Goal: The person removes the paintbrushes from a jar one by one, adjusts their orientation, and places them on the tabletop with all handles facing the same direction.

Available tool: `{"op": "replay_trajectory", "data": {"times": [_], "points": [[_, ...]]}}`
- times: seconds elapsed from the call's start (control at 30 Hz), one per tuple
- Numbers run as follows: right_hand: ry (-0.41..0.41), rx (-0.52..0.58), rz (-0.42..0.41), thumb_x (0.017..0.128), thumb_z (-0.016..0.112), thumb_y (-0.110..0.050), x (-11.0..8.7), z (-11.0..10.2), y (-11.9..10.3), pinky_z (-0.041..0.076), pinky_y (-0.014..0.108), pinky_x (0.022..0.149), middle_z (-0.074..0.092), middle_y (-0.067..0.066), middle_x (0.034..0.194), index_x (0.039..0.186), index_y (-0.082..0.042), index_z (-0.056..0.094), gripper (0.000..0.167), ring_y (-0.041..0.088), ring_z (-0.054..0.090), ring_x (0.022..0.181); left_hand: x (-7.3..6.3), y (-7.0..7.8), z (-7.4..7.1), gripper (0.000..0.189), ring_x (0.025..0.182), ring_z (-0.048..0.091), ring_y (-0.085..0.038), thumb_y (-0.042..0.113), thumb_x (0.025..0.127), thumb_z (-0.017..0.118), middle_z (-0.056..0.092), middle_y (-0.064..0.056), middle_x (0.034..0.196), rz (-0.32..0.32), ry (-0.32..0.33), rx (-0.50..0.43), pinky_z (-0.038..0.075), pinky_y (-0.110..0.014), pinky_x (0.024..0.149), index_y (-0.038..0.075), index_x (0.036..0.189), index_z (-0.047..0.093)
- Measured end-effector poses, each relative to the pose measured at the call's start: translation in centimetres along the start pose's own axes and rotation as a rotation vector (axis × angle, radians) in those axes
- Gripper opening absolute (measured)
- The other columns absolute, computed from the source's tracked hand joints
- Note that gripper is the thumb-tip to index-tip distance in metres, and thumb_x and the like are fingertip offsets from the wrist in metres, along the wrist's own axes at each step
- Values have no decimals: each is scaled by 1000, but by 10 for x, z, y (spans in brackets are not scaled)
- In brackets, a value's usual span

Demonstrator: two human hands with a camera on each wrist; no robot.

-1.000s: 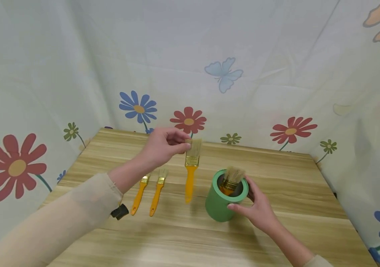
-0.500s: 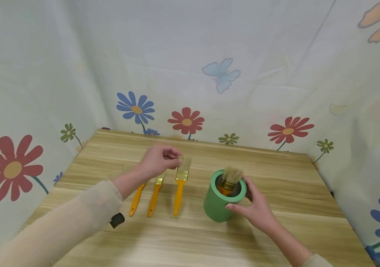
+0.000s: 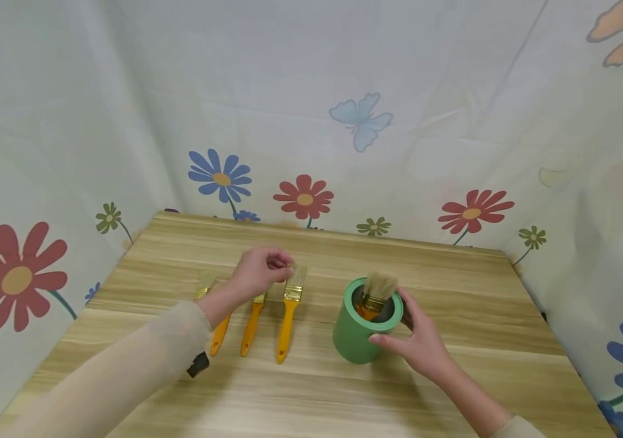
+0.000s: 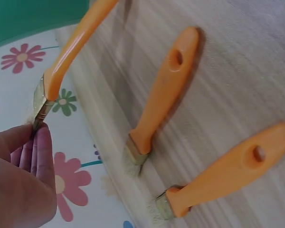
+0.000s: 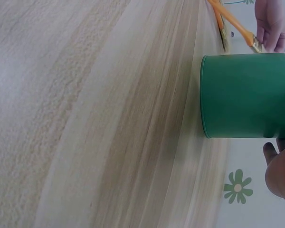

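Note:
My left hand (image 3: 259, 269) pinches the bristles of a flat paintbrush (image 3: 286, 328) with a yellow-orange handle and brass-coloured ferrule. The left wrist view shows that paintbrush (image 4: 71, 52) tilted, bristle end raised; whether its handle tip touches the table cannot be told. My right hand (image 3: 421, 342) grips the right side of an upright green can (image 3: 351, 337), thumb in front. Inside the can stands at least one paintbrush (image 3: 378, 289), bristles up. Two smaller paintbrushes lie left of the held one: a middle brush (image 3: 251, 331) and a left brush (image 3: 219, 339), both partly behind my left hand.
Farther left, another brush's bristles (image 3: 205, 281) show beside my left wrist, its handle hidden by the arm. Everything stands on a wood-grain table (image 3: 421, 261). A pale curtain (image 3: 267, 91) printed with flowers hangs around the back and sides.
My left hand has carried the paintbrush down and to the left, from near the can to beside the lying brushes. The right hand and can have stayed in place.

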State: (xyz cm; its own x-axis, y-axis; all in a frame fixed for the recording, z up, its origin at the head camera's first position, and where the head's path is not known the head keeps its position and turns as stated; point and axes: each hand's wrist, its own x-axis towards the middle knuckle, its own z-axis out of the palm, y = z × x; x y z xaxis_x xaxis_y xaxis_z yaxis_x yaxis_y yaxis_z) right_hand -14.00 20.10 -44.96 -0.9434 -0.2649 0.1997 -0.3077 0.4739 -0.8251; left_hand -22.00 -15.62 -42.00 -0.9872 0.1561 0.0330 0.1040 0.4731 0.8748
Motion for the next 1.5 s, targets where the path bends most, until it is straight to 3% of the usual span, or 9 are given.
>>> {"op": "replay_trajectory", "data": {"times": [0.17, 0.57, 0.9, 1.5], "points": [[-1, 2, 11, 86, 93, -24, 0, 0, 0, 45, 58, 115, 52, 20, 158, 166, -1, 30, 104, 40, 51, 146, 5, -14, 6, 12, 87, 70, -19, 10, 97, 80, 76, -4, 99, 48, 37, 73, 63, -33, 78, 9, 108, 79], [-3, 6, 21, 85, 94, -24, 1, -1, 0, 45, 59, 116, 53, 20, 157, 165, -1, 31, 104, 40, 51, 146, 13, -44, 22, 4, 84, 72, -17, 11, 96, 81, 78, -1, 93, 107, 160, 213, 62, -39, 82, 9, 100, 80], [0, 7, 10, 85, 94, -23, 1, -1, 1, 45, 58, 116, 54, 19, 157, 165, -1, 30, 105, 39, 52, 145, 19, -51, 32, 6, 85, 71, -17, 9, 96, 81, 77, -1, 92, 74, 186, 248, 63, -38, 83, 8, 102, 79], [-2, 14, 1, 85, 94, -25, 0, 0, 3, 45, 59, 116, 55, 15, 156, 165, -7, 34, 101, 37, 53, 145, 20, -48, 38, 5, 83, 70, -18, 8, 95, 81, 76, -3, 91, 12, 218, 286, 62, -37, 80, 8, 100, 80]]}}
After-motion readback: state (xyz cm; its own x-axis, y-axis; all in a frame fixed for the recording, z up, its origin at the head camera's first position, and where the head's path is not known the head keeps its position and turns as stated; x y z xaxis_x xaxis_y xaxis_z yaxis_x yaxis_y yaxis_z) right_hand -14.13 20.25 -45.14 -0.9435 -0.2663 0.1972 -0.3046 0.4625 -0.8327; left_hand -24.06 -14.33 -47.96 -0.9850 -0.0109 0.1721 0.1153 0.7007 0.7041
